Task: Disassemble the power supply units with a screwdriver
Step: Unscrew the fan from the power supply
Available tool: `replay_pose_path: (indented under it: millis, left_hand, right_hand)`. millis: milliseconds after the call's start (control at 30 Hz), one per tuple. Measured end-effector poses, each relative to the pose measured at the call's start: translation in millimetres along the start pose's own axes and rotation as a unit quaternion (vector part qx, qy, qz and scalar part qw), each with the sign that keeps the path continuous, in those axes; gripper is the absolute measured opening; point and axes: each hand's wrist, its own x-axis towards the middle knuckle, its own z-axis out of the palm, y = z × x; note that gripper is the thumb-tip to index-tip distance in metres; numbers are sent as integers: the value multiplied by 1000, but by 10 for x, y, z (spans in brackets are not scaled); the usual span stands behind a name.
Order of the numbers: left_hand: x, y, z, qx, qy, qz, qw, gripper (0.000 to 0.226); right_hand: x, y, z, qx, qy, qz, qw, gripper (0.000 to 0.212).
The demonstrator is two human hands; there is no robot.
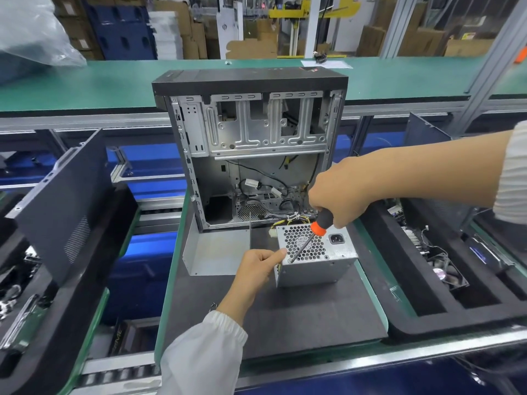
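Gripping the screwdriver (309,238), right hand (339,192) angles it onto the power supply unit (316,258).

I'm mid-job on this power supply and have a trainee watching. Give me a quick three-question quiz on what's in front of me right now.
1. True or false: the screwdriver tip sits at the near-left corner of the power supply unit.
2. Which hand grips the screwdriver's handle?
A. left hand
B. right hand
C. neither
3. Fill in: behind the unit stands an open computer ____, with cables running from it.

Key:
1. True: the tip rests at that corner of the grille face.
2. B: the left hand steadies the unit's left edge.
3. case.
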Motion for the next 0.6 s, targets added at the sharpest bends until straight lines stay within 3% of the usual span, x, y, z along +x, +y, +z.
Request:
replay_pose_path:
  millis: [267, 600]
  left_hand:
    - [-5, 2, 19, -11, -2, -6, 1000, 53]
    - [10, -30, 10, -18, -1, -18, 1000, 62]
  right_hand:
    - [-20, 20, -10, 16, 5, -4, 1000, 24]
    - [-9, 3, -15, 4, 5, -7, 1000, 22]
